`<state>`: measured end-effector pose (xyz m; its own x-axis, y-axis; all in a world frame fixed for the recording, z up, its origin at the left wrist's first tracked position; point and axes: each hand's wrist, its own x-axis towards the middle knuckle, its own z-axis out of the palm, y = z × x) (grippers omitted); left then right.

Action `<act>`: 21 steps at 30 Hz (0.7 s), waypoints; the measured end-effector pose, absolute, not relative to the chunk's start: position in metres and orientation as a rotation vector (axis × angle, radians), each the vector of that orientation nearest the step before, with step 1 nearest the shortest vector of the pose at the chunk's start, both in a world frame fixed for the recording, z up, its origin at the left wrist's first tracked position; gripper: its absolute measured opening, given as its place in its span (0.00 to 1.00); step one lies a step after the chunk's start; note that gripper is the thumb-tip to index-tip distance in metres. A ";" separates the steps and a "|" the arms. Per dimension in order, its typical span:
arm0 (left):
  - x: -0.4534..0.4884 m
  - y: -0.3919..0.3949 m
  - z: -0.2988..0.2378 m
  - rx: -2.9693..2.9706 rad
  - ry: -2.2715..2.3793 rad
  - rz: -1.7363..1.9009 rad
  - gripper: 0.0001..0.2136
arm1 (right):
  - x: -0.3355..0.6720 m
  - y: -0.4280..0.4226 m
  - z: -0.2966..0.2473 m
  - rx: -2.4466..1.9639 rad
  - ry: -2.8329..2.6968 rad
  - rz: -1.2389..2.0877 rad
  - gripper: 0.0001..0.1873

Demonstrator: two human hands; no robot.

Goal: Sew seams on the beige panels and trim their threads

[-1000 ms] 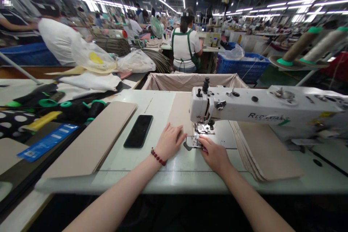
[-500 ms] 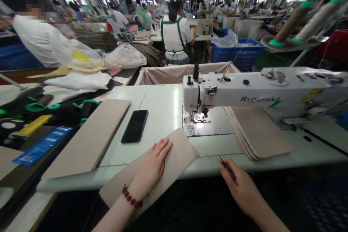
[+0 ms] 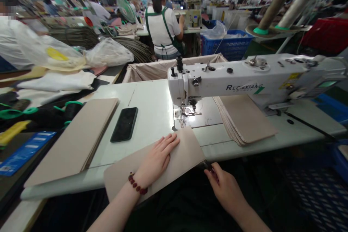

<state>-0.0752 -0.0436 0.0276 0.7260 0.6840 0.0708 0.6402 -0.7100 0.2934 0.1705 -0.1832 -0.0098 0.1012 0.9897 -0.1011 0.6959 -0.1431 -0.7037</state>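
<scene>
My left hand (image 3: 157,157) lies flat, fingers stretched out, on a beige fabric panel (image 3: 187,145). The panel slants across the table's front edge, and its near end hangs over. My right hand (image 3: 224,185) is closed round small dark thread snips (image 3: 207,164), whose tips are at the panel's right corner. Behind the panel stands a white sewing machine (image 3: 212,79), its needle area lit. A stack of beige panels (image 3: 244,116) rests under the machine's arm. Another beige stack (image 3: 73,137) lies at the left.
A black phone (image 3: 124,124) lies on the pale green table (image 3: 152,98). Thread spools (image 3: 73,110) and a blue packet (image 3: 27,152) are at far left. Behind the table is a cloth-lined bin (image 3: 152,70). A co-worker (image 3: 163,25) sits beyond it, near a blue crate (image 3: 227,45).
My right hand has brought the thread snips left to the panel's corner. The panel has shifted slightly under my left hand. The camera view has turned a little to the right.
</scene>
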 end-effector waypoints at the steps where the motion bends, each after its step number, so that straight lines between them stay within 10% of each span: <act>1: -0.075 -0.043 0.028 2.681 1.048 0.255 0.27 | 0.170 -0.182 -0.010 -1.887 -1.636 0.793 0.10; 10: -0.079 -0.045 0.027 2.650 1.207 0.303 0.24 | 0.173 -0.177 -0.015 -1.843 -1.549 0.770 0.14; 15: -0.100 -0.043 0.026 2.406 1.634 0.362 0.39 | 0.179 -0.178 -0.009 -1.819 -1.493 0.710 0.14; 21: -0.105 -0.052 0.045 2.161 1.483 0.426 0.10 | 0.165 -0.161 0.002 -1.688 -1.917 0.642 0.26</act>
<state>-0.1050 -0.0518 0.0449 0.3634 0.9315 -0.0151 0.7814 -0.2960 0.5493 0.1651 -0.1610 0.0021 -0.1043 0.9926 0.0615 0.7556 0.1193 -0.6441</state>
